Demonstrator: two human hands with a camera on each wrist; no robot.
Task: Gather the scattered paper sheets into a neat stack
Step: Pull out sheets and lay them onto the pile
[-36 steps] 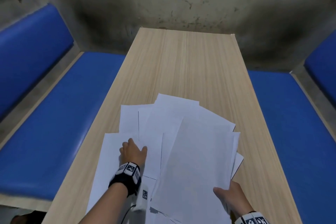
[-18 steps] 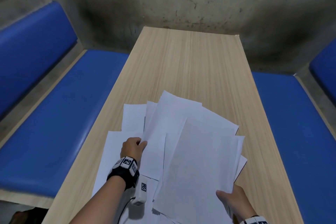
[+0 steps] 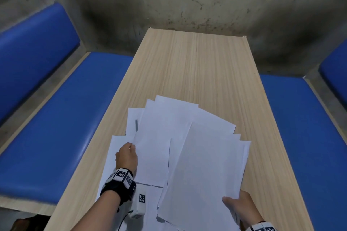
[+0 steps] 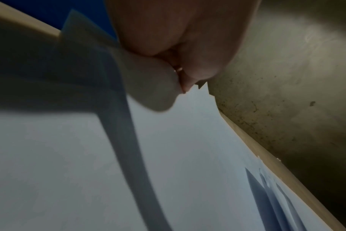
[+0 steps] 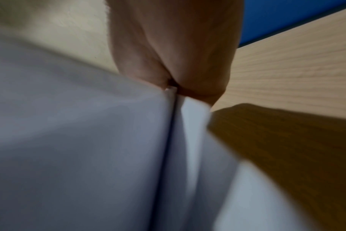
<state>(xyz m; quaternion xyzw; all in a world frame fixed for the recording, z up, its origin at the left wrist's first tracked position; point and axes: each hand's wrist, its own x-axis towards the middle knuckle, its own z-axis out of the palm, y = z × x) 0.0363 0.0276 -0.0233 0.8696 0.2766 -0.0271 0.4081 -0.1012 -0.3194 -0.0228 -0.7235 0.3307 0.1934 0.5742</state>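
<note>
Several white paper sheets (image 3: 187, 146) lie fanned and overlapping on the near half of a light wooden table (image 3: 197, 65). My left hand (image 3: 126, 155) pinches the left edge of one sheet (image 3: 152, 155) and lifts it off the sheet below; the left wrist view shows the fingers (image 4: 178, 46) curled on the paper (image 4: 168, 156). My right hand (image 3: 238, 204) grips the near right corner of a fanned bundle (image 3: 204, 178), thumb on top. The right wrist view, blurred, shows the sheets' edges (image 5: 171, 93) held in that hand (image 5: 174, 51).
Blue padded benches run along the left (image 3: 62, 122) and right (image 3: 308, 137) sides of the table. A stained concrete wall (image 3: 187, 0) stands behind its far end. A white sensor box (image 3: 139, 203) hangs under my left wrist over the papers.
My left hand went from lying flat on the sheets to pinching a sheet's left edge and raising it. The fan has shifted slightly rightward; the right hand keeps its grip.
</note>
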